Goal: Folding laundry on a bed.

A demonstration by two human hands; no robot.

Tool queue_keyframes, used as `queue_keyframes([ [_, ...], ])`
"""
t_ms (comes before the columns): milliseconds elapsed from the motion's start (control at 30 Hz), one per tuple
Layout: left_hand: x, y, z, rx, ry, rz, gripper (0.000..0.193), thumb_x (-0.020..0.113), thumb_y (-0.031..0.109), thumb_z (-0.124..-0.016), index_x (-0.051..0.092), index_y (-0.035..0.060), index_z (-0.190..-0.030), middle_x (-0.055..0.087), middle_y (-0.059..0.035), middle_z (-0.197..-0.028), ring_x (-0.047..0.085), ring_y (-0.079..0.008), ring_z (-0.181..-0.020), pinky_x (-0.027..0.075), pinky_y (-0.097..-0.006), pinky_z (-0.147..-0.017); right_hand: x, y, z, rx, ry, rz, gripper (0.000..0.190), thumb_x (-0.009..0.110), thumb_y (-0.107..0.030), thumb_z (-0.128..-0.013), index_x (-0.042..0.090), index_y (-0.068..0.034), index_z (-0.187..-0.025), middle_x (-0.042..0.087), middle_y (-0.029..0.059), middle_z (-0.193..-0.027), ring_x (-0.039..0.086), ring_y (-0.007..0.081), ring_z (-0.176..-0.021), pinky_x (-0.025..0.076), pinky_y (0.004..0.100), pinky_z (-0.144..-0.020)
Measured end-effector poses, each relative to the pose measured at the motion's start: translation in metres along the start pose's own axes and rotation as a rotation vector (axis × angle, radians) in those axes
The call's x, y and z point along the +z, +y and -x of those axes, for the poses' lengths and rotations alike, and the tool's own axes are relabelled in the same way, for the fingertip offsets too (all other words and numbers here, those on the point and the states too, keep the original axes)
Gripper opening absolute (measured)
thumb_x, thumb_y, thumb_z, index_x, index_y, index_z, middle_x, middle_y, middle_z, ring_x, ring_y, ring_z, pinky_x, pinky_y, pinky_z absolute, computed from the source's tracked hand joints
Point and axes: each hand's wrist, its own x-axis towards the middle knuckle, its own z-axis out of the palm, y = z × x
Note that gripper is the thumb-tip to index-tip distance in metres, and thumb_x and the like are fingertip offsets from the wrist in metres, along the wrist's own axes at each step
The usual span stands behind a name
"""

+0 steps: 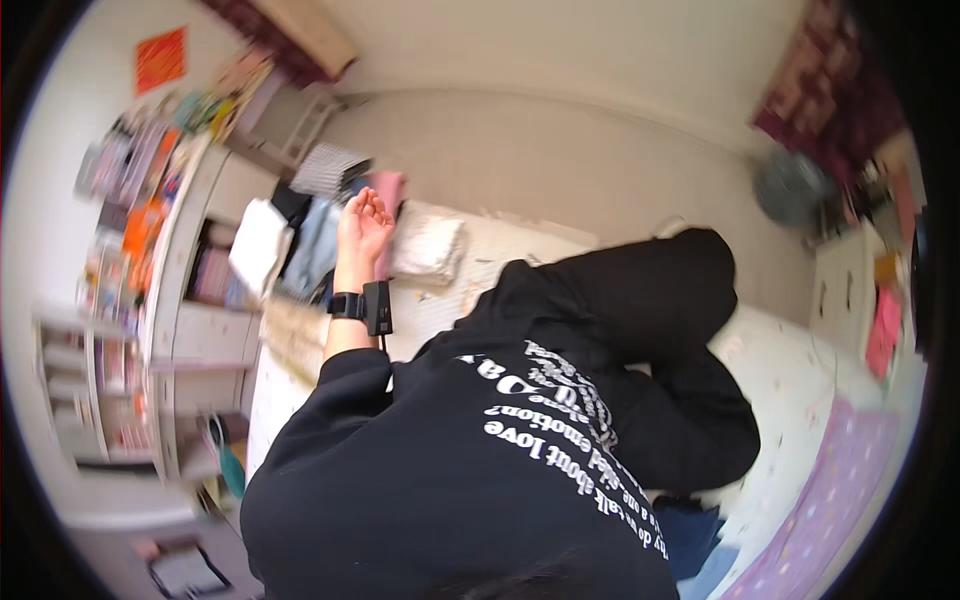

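Note:
My left hand (366, 225) is raised in front of a row of folded clothes, palm showing and fingers slightly curled, with nothing in it. A black band with a small box (379, 307) is strapped on that wrist. Around the hand lie light blue denim (311, 244), a pink folded cloth (388, 187) and a cream-white folded cloth (427, 247). Farther left is a white folded garment (259, 244), and beyond the fingers a grey patterned one (330, 169). Whether the hand touches any of them, I cannot tell. My right hand is out of view.
I sit on a bed with a white patterned sheet (510, 240). A fluffy beige cloth (296, 330) lies along its left edge. Dark blue cloth (682, 532) rests behind my legs. A white desk and shelf unit (214, 330) stands left, a drawer cabinet (840, 289) right.

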Motion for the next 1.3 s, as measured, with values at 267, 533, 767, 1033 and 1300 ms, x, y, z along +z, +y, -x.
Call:
queue_keyframes([
  [267, 0.255, -0.207, -0.073, -0.142, -0.734, -0.821, 0.019, 0.057, 0.017, -0.092, 0.059, 0.0084, -0.109, 0.063, -0.0006, -0.098, 0.057, -0.0085, -0.088, 0.044, -0.0223, -0.073, -0.115, 0.019, 0.147, 0.687, 0.441, 0.414, 0.041, 0.058, -0.008, -0.083, 0.053, 0.004, -0.122, 0.056, 0.0225, -0.122, 0.054, 0.0385, -0.111, 0.042, 0.0417, -0.099],
  [533, 0.324, -0.428, 0.138, -0.692, -1.909, -0.933, 0.018, 0.052, 0.016, -0.096, 0.058, 0.0053, -0.109, 0.062, -0.0012, -0.103, 0.057, -0.0101, -0.092, 0.043, -0.0237, -0.081, -0.168, 0.008, 0.042, 0.551, 0.510, 0.035, 0.070, 0.076, -0.021, -0.078, 0.042, -0.012, -0.138, 0.033, 0.0205, -0.142, 0.042, 0.0368, -0.125, 0.040, 0.0433, -0.101],
  [767, 0.260, -0.311, 0.030, -0.657, -1.671, -0.975, 0.027, 0.050, 0.016, -0.098, 0.055, 0.0011, -0.121, 0.062, -0.0116, -0.117, 0.059, -0.0196, -0.110, 0.044, -0.0335, -0.097, -0.158, -0.019, -0.018, 0.912, 0.316, 0.172, 0.080, 0.079, -0.040, -0.071, 0.042, -0.019, -0.139, 0.035, 0.0152, -0.144, 0.036, 0.0384, -0.131, 0.034, 0.0500, -0.104],
  [1033, 0.278, -0.015, -0.217, -0.122, -0.972, -1.637, 0.052, 0.055, 0.046, -0.094, 0.048, 0.0127, -0.133, 0.055, -0.0052, -0.127, 0.050, -0.0196, -0.122, 0.036, -0.0402, -0.101, -0.186, -0.025, -0.057, 0.916, 0.274, 0.240, 0.050, 0.069, -0.026, -0.080, 0.049, -0.019, -0.125, 0.057, 0.0137, -0.120, 0.059, 0.0352, -0.105, 0.048, 0.0456, -0.084],
  [1300, 0.488, -0.016, -0.236, 0.083, -1.202, -1.642, 0.051, 0.052, 0.047, -0.093, 0.048, 0.0188, -0.134, 0.056, -0.0026, -0.127, 0.048, -0.0194, -0.123, 0.035, -0.0424, -0.101, -0.229, 0.044, -0.032, 0.741, 0.547, -0.085, 0.025, 0.063, -0.007, -0.084, 0.054, -0.008, -0.108, 0.055, 0.0041, -0.071, 0.056, 0.0163, -0.068, 0.045, 0.0309, -0.065],
])
